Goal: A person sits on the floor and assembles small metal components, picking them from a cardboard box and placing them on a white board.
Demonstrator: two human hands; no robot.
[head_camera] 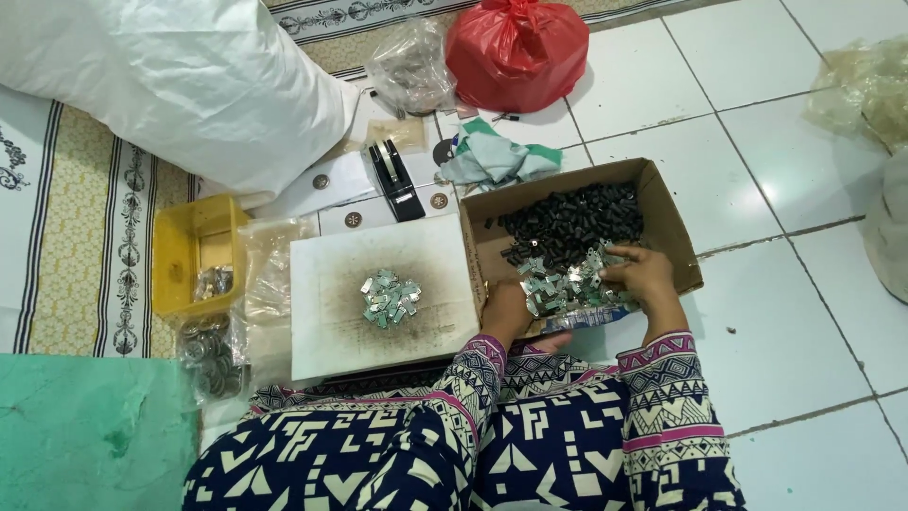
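- Head view: a white tiled floor point(757, 123) with grey grout lines; along its left side lies a patterned mat point(85, 237) in cream and black.
- A brown cardboard box point(662, 203) stands open on the tiles in front of the person. Its far half holds a heap of small black cylindrical pieces point(572, 222); its near half holds a pile of small silvery metal pieces point(567, 284).
- The right hand point(643, 274) rests on the right part of the silvery pile, fingers curled down into it; whether it pinches a piece cannot be told.
- The left hand point(506, 312) is at the box's near left corner, knuckles up, fingers tucked under and hidden, so their grip cannot be told.
- Just left of the box, a stained white board point(331, 322) carries a small cluster of the same metal pieces point(390, 298).
- Further left, a yellow plastic tub point(175, 246) with a few bits inside, and a clear bag of round metal parts point(210, 355) near it.
- Beyond the board: a black tape dispenser point(395, 180), a crumpled greenish cloth point(497, 156), a red plastic bag point(515, 47) and a large white sack point(180, 85).
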